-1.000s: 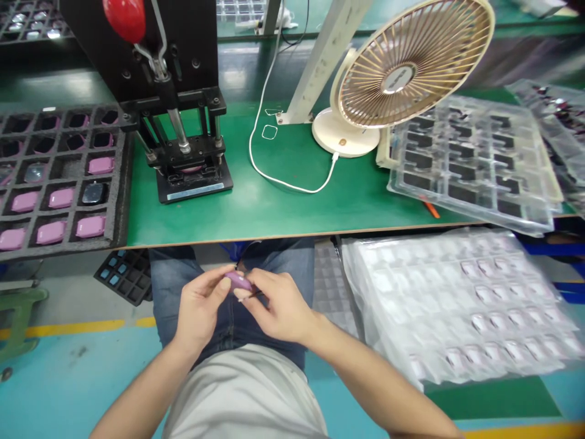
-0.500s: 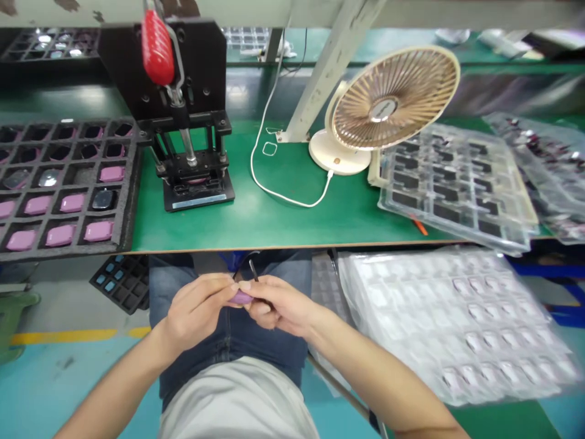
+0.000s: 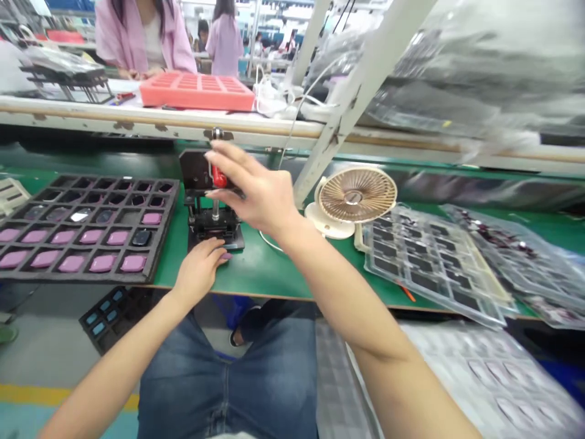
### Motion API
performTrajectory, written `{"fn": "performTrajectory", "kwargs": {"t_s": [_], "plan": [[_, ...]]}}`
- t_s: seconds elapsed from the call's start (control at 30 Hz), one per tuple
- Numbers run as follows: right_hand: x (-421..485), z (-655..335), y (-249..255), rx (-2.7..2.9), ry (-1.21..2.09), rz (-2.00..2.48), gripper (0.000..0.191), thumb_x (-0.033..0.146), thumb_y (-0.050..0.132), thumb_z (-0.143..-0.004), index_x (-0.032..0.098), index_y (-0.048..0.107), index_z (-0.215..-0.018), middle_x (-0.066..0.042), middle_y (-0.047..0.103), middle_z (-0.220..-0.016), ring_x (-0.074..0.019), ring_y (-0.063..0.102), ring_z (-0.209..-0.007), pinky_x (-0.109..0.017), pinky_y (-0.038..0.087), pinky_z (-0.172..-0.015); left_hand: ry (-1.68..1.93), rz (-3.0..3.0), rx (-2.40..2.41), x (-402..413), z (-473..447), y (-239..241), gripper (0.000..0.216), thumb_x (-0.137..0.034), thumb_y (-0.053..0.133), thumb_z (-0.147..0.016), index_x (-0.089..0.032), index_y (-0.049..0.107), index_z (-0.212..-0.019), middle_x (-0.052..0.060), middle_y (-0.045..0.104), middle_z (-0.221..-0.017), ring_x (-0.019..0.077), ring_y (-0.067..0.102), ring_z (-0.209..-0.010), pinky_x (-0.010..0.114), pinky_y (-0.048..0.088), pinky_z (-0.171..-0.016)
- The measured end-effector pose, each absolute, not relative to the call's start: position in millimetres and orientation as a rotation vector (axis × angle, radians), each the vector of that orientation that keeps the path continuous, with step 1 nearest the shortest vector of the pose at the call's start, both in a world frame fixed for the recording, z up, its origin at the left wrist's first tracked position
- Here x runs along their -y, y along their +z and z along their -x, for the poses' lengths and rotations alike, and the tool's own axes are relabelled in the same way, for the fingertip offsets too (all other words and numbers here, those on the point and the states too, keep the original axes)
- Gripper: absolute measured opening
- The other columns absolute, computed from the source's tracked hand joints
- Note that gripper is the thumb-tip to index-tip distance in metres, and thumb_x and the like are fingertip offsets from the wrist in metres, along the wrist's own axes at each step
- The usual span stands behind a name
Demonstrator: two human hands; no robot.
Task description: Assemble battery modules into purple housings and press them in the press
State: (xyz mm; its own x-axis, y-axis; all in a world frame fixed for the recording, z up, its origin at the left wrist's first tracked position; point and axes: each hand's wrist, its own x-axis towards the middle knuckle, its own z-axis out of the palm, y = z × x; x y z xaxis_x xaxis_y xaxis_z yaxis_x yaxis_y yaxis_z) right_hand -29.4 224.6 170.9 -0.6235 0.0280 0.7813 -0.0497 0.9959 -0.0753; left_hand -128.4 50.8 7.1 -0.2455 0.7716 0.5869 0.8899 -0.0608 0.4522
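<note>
My left hand [image 3: 200,270] is at the front of the black hand press [image 3: 214,235], fingers bent over its base. A purple watch case [image 3: 226,256] shows at its fingertips, mostly covered by the hand. Raised beside the red lever handle [image 3: 218,177] is my right hand [image 3: 256,192], its fingers and thumb apart around the handle. Whether the right fingers touch the handle I cannot tell. To the left, a dark foam tray [image 3: 158,259] carries purple watch cases [image 3: 104,263] and dark-faced ones in its compartments.
A beige fan [image 3: 358,196] stands behind my right forearm, near a slanted metal post [image 3: 351,110]. Clear plastic trays [image 3: 439,268] with dark parts lie at the right. A red tray [image 3: 196,91] sits on the shelf ahead, with a person [image 3: 146,36] behind it.
Both hands have risen from above my lap to the press, the left to its base, the right to its handle. The thin dark tool in my right hand no longer shows. The view has tilted up.
</note>
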Motion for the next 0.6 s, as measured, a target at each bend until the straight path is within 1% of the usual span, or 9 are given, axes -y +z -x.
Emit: {"fn": "performTrajectory", "kwargs": {"t_s": [0.07, 0.13, 0.23, 0.33, 0.4, 0.43, 0.5, 0.57, 0.6], "plan": [[-229, 45, 172, 2.233, 0.095, -0.081, 0.028, 0.032, 0.056, -0.113, 0.025, 0.07, -0.136, 0.0, 0.072, -0.145, -0.0155, 0.076, -0.116, -0.021, 0.061, -0.086, -1.195, 1.828, 2.03, -54, 127, 1, 0.02, -0.024, 0.061, -0.106, -0.022, 0.079, -0.113, 0.014, 0.08, -0.126, 0.036, 0.072, -0.126, 0.062, 0.055, -0.114], [-233, 54, 181, 2.157, 0.161, -0.093, 0.027, 0.03, 0.054, -0.113, 0.02, 0.07, -0.134, 0.0, 0.077, -0.134, -0.0136, 0.078, -0.109, -0.022, 0.06, -0.088, -1.205, 1.823, 2.031, -55, 126, -2, 0.021, -0.022, 0.059, -0.106, -0.022, 0.079, -0.113, 0.013, 0.081, -0.124, 0.0355, 0.074, -0.125, 0.063, 0.054, -0.115], [-238, 58, 210, 1.96, 0.267, -0.066, 0.037, 0.031, 0.053, -0.114, 0.009, 0.062, -0.141, -0.005, 0.079, -0.123, -0.0157, 0.076, -0.115, -0.026, 0.058, -0.096, -1.248, 1.812, 2.047, -54, 125, -1, 0.022, -0.021, 0.059, -0.105, -0.023, 0.08, -0.114, 0.012, 0.081, -0.124, 0.033, 0.074, -0.126, 0.059, 0.054, -0.117], [-235, 49, 218, 1.798, 0.242, 0.002, 0.029, 0.031, 0.055, -0.113, 0.008, 0.07, -0.121, -0.006, 0.079, -0.107, -0.0132, 0.074, -0.103, -0.024, 0.053, -0.095, -1.342, 1.732, 2.058, -46, 127, 3, 0.022, -0.022, 0.061, -0.105, -0.024, 0.08, -0.115, 0.011, 0.081, -0.121, 0.0295, 0.075, -0.119, 0.052, 0.058, -0.111], [-226, 37, 192, 1.876, 0.202, 0.025, 0.03, 0.033, 0.053, -0.114, 0.014, 0.074, -0.105, -0.005, 0.079, -0.096, -0.0116, 0.072, -0.09, -0.022, 0.053, -0.088, -1.419, 1.595, 2.068, -35, 128, 6, 0.023, -0.025, 0.061, -0.106, -0.024, 0.08, -0.118, 0.011, 0.08, -0.118, 0.0285, 0.075, -0.113, 0.049, 0.061, -0.105], [-221, 30, 170, 1.965, 0.191, 0.011, 0.032, 0.033, 0.052, -0.114, 0.016, 0.075, -0.102, -0.005, 0.08, -0.093, -0.0118, 0.072, -0.086, -0.022, 0.053, -0.083, -1.454, 1.515, 2.073, -28, 127, 7, 0.024, -0.026, 0.06, -0.107, -0.024, 0.08, -0.12, 0.012, 0.08, -0.117, 0.0283, 0.075, -0.112, 0.049, 0.062, -0.103], [-214, 19, 118, 2.129, 0.176, -0.041, 0.026, 0.031, 0.058, -0.111, 0.021, 0.079, -0.099, -0.002, 0.082, -0.091, -0.0111, 0.074, -0.077, -0.021, 0.051, -0.072, -1.508, 1.373, 2.084, -14, 126, 9, 0.025, -0.028, 0.06, -0.108, -0.024, 0.079, -0.123, 0.012, 0.079, -0.117, 0.0279, 0.074, -0.112, 0.048, 0.061, -0.103], [-214, 17, 72, 2.343, 0.181, 0.031, 0.024, 0.029, 0.057, -0.112, 0.024, 0.08, -0.108, -0.001, 0.084, -0.108, -0.0131, 0.078, -0.088, -0.021, 0.051, -0.068, -1.538, 1.295, 2.097, -3, 124, 9, 0.026, -0.029, 0.06, -0.108, -0.024, 0.078, -0.125, 0.011, 0.079, -0.118, 0.0266, 0.075, -0.112, 0.046, 0.061, -0.103], [-215, 19, 56, 2.466, 0.195, 0.099, 0.025, 0.03, 0.056, -0.112, 0.025, 0.079, -0.119, -0.002, 0.083, -0.121, -0.0155, 0.079, -0.099, -0.022, 0.053, -0.071, -1.54, 1.281, 2.105, 0, 123, 9, 0.026, -0.029, 0.059, -0.108, -0.024, 0.078, -0.126, 0.01, 0.08, -0.119, 0.0259, 0.076, -0.111, 0.045, 0.061, -0.103]]}}
